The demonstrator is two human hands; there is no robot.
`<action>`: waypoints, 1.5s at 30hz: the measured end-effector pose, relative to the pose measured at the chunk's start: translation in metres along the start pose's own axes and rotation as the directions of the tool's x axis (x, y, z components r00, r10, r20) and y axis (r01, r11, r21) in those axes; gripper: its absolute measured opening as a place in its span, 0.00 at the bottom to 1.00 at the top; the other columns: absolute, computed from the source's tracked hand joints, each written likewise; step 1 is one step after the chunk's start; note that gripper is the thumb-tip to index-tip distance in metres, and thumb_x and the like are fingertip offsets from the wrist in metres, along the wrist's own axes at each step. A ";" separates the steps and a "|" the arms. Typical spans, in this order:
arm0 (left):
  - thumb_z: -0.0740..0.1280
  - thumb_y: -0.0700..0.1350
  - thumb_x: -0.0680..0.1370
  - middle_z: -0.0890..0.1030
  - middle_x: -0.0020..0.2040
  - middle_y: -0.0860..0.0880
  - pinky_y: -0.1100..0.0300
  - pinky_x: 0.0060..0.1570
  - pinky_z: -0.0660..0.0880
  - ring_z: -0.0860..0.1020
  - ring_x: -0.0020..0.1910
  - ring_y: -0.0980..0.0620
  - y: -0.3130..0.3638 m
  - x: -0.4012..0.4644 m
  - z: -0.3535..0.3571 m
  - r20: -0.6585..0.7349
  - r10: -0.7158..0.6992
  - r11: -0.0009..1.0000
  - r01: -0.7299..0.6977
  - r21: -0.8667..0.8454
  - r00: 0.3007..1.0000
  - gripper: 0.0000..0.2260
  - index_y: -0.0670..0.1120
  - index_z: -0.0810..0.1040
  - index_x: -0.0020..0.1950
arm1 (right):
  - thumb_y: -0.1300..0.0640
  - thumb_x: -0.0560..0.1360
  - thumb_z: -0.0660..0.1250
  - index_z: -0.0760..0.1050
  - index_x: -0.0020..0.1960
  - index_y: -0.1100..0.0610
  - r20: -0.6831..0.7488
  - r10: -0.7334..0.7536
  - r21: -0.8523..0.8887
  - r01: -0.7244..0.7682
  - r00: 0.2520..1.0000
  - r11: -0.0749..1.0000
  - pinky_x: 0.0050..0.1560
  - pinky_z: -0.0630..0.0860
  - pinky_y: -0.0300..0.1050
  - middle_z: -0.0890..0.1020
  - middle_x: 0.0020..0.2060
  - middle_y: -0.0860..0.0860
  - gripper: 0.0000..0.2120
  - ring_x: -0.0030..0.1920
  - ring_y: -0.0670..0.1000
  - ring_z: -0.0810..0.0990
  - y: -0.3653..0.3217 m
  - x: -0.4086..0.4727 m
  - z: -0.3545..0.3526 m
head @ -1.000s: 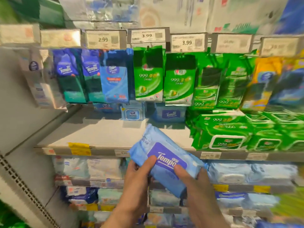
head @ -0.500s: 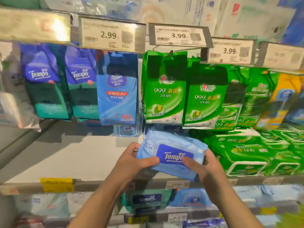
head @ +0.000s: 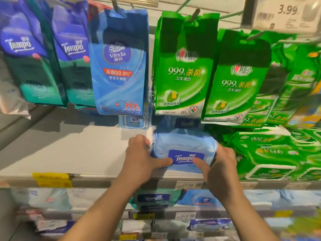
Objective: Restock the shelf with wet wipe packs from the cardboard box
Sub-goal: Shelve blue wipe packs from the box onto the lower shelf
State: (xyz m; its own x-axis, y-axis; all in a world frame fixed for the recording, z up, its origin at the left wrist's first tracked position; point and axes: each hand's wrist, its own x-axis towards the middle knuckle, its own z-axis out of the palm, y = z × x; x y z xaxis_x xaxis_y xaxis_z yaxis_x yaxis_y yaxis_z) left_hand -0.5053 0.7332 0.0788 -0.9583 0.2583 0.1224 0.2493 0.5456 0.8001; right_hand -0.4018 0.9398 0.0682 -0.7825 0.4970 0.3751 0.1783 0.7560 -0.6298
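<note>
A light blue Tempo wet wipe pack [head: 182, 145] with a dark blue label lies flat on the white shelf [head: 73, 150], just left of the green packs. My left hand [head: 140, 159] grips its left end, thumb on the label. My right hand [head: 220, 164] grips its right end, thumb also on the label. Another Tempo pack [head: 186, 123] stands behind it at the back of the shelf. The cardboard box is out of view.
Hanging packs crowd the space above the shelf: Tempo [head: 71, 54], blue Vinda [head: 119, 63], green 999 packs [head: 184, 66]. Stacked green packs [head: 271, 153] fill the shelf's right side. A small Vinda pack [head: 134, 121] stands at the back. Lower shelves [head: 152, 199] hold more wipes.
Both hands have carried the Tempo pack up and forward from below the shelf edge onto the shelf, turning it level; the camera has moved closer to the shelf.
</note>
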 end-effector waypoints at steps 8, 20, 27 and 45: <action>0.78 0.49 0.74 0.76 0.45 0.46 0.62 0.34 0.66 0.74 0.40 0.51 0.015 0.024 0.026 0.121 0.022 1.000 -0.023 0.010 0.992 0.21 0.50 0.65 0.40 | 0.54 0.78 0.72 0.67 0.73 0.63 0.088 0.246 0.068 -0.253 0.965 0.965 0.64 0.68 0.46 0.72 0.67 0.61 0.28 0.65 0.60 0.72 -0.005 0.033 0.013; 0.74 0.75 0.62 0.81 0.61 0.52 0.48 0.60 0.79 0.81 0.58 0.53 -0.014 0.064 0.067 0.252 0.013 0.993 0.017 -0.117 0.968 0.35 0.57 0.78 0.62 | 0.55 0.76 0.70 0.72 0.71 0.54 0.155 0.326 0.243 -0.356 0.932 0.902 0.61 0.68 0.49 0.75 0.64 0.55 0.23 0.66 0.60 0.68 -0.016 0.052 0.010; 0.71 0.67 0.71 0.72 0.76 0.52 0.50 0.74 0.68 0.74 0.71 0.52 0.038 0.000 0.031 0.295 -0.058 0.997 0.070 -0.030 0.954 0.38 0.52 0.69 0.77 | 0.48 0.69 0.69 0.67 0.71 0.53 0.216 0.282 0.299 -0.338 0.935 0.892 0.60 0.76 0.54 0.80 0.60 0.52 0.32 0.61 0.59 0.79 -0.025 0.031 -0.004; 0.62 0.73 0.74 0.67 0.77 0.54 0.57 0.78 0.56 0.59 0.78 0.53 -0.051 -0.249 -0.096 -0.345 -0.229 0.900 0.333 0.280 0.910 0.40 0.54 0.64 0.80 | 0.42 0.82 0.61 0.68 0.78 0.46 0.585 -0.514 0.339 0.386 0.628 0.858 0.82 0.51 0.49 0.65 0.79 0.47 0.25 0.81 0.48 0.57 -0.124 -0.140 0.064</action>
State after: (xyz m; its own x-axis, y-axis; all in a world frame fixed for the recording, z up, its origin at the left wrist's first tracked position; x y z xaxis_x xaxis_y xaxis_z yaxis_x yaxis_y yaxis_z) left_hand -0.2924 0.5647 0.0641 -0.9776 -0.1648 0.1308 -0.0551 0.8005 0.5968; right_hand -0.3522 0.7494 0.0501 -0.9316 -0.3256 0.1616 -0.3519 0.6959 -0.6260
